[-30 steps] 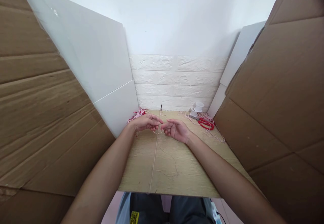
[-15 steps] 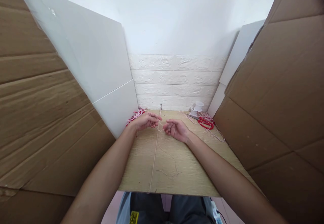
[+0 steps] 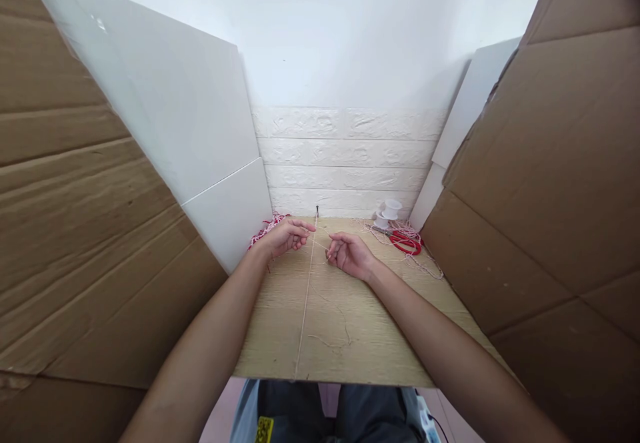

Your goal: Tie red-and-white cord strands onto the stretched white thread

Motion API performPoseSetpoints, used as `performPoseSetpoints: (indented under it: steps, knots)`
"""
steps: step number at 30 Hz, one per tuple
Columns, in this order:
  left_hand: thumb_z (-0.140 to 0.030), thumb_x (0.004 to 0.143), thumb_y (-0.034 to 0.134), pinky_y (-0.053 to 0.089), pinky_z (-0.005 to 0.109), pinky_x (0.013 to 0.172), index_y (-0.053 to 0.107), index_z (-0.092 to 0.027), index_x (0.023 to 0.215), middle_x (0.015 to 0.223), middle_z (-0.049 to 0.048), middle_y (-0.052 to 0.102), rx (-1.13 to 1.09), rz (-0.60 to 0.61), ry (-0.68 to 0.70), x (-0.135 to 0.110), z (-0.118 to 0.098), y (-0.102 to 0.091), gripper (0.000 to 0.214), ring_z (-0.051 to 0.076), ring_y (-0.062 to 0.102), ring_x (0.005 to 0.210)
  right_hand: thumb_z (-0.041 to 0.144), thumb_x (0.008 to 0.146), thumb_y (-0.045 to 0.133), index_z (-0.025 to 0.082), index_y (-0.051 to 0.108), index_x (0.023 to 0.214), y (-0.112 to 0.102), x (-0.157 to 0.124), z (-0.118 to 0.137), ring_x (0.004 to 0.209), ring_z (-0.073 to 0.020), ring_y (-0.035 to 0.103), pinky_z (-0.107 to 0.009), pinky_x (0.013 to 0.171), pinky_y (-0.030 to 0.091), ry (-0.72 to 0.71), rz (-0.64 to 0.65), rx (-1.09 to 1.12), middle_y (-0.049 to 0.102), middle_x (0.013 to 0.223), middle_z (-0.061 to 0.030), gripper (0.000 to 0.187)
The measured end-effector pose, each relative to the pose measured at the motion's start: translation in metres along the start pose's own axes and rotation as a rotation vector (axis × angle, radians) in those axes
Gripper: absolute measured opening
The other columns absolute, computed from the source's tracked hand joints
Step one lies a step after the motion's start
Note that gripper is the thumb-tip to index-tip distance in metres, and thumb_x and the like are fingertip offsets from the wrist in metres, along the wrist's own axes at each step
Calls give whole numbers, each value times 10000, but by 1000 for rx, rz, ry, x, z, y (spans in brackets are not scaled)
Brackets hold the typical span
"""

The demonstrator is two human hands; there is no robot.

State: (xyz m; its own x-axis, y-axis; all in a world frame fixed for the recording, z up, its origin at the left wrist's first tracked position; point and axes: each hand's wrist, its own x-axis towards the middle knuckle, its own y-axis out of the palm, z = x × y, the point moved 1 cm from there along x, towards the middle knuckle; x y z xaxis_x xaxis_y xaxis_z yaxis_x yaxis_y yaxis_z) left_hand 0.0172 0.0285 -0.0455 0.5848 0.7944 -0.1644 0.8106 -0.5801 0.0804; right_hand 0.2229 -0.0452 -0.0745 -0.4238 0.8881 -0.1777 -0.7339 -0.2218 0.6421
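A pale cord (image 3: 305, 316) runs taut down the wooden board from a small dark hook (image 3: 317, 209) at the back to the front edge. Just left of it, my left hand (image 3: 290, 237) is closed in a pinch on a thin thread. Across the cord, my right hand (image 3: 349, 256) has its fingers curled closed on the same thin thread (image 3: 320, 245), which stretches between both hands over the cord. The thread's loose tail (image 3: 345, 319) curls on the board below my right hand.
Red-handled scissors (image 3: 406, 243) lie among pink-and-white cords at the back right, beside white spools (image 3: 391, 209). A red and white cord bundle (image 3: 265, 228) sits at the back left. Cardboard walls (image 3: 540, 196) flank the wooden board (image 3: 270, 336).
My hands have moved slightly apart, and the thread loop between them has been drawn straighter across the taut cord.
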Motion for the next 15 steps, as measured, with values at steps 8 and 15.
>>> performPoseSetpoints:
  steps: [8, 15]
  knots:
    - [-88, 690, 695, 405, 166, 452, 713, -111, 923, 548, 6, 614, -20, -17, -2, 1, 2, -1, 236, 71, 549, 468, 271, 797, 621, 165, 602, 521, -1, 1, 1, 552, -128, 562, -209, 519, 403, -17, 11, 7, 632, 548, -52, 296]
    - [-82, 678, 701, 415, 161, 459, 713, -111, 890, 545, 3, 612, -41, -33, -3, 2, 2, -3, 214, 65, 548, 463, 256, 822, 588, 179, 591, 516, -2, 0, 5, 552, -135, 559, -235, 555, 428, -15, 19, 26, 627, 542, -54, 315]
